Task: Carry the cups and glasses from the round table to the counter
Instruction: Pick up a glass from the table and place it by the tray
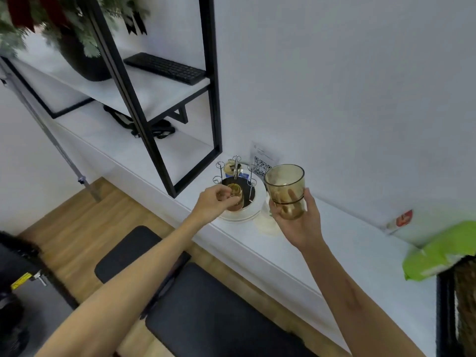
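While my right hand [300, 222] holds it up above the white bench [322, 256], fingers and thumb wrapped round its lower half, the tall amber smoked-glass tumbler [284, 190] stands upright and looks empty; it is see-through, smooth, with a dark ring round its waist, and my fingers show through its wall. My left hand [211, 204] pinches a second, smaller amber glass [235, 195] by the rim, low over the round white tray [253, 207] near the bench's front edge; I cannot tell whether that glass touches down. On the tray stands a thin chrome wire cup rack [235, 171] with looped tips over a dark glossy disc. Behind it, against the wall, leans a white card with a QR code [262, 162]. A bright green crinkled plastic packet [438, 251] lies toward the bench's right end.
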